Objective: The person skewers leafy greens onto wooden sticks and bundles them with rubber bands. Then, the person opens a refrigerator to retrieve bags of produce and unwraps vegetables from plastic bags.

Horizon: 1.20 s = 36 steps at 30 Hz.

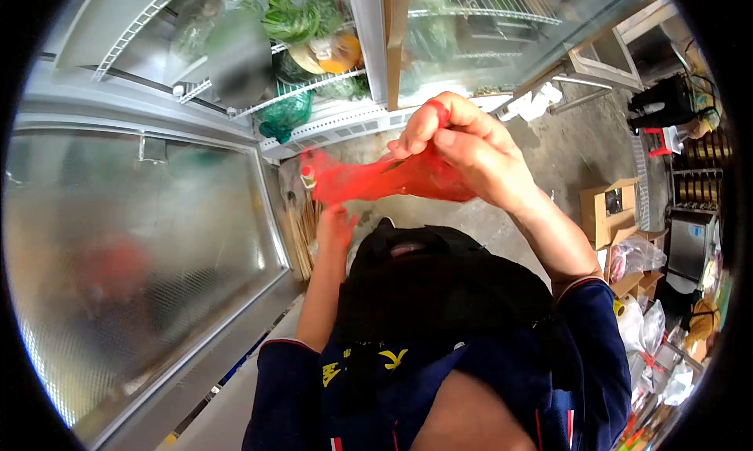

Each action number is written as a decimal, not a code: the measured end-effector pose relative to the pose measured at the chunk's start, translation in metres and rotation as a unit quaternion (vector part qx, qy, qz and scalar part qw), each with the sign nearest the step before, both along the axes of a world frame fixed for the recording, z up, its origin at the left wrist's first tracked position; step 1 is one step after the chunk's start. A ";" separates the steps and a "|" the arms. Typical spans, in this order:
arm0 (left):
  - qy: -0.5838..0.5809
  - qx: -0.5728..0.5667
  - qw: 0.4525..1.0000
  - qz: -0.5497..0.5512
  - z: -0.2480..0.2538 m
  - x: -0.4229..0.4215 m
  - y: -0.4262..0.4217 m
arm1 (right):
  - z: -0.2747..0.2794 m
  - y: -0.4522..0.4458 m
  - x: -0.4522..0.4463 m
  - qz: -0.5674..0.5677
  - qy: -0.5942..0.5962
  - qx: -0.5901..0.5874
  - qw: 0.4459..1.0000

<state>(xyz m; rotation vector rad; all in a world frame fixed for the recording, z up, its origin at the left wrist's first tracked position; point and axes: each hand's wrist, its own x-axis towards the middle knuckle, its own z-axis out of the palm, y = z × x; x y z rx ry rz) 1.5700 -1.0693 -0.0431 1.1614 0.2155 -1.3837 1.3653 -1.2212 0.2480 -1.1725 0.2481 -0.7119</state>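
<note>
A thin red plastic bag (365,183) is stretched sideways in front of my chest. My right hand (482,149) pinches its right end between thumb and bent fingers, and a bit of red shows over the knuckles. Lower down on the left, my left hand (336,227) is beneath the bag's other end. Motion smears its fingers, and the red film partly covers them, so whether they grip the bag is unclear. Beyond the bag stands a glass-door refrigerator, with leafy greens (302,13) and a dark green plastic bag (286,118) on its wire shelves.
On the left stands a fogged refrigerator door (141,255) in a metal frame. Cardboard boxes (600,212) and plastic bags (647,329) line the right side. A red stool (663,141) is farther back, near another person (667,102). Concrete floor (580,161) lies between.
</note>
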 end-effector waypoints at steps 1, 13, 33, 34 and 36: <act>-0.083 -0.049 0.995 -0.030 0.020 -0.010 -0.004 | 0.000 0.001 -0.006 -0.011 -0.010 0.058 0.998; -0.209 -0.179 0.826 -0.491 0.073 -0.142 -0.194 | 0.009 0.006 -0.107 -0.076 0.026 0.087 0.993; -0.098 -0.020 0.990 -0.096 0.080 -0.083 -0.133 | -0.036 0.002 -0.101 -0.187 -0.232 0.297 0.907; -0.055 0.025 0.993 -0.100 0.072 -0.085 -0.121 | -0.038 0.000 -0.089 -0.184 -0.229 0.286 0.912; 0.149 0.031 0.981 -0.121 0.007 -0.092 -0.104 | -0.037 0.002 -0.062 -0.130 -0.198 0.302 0.923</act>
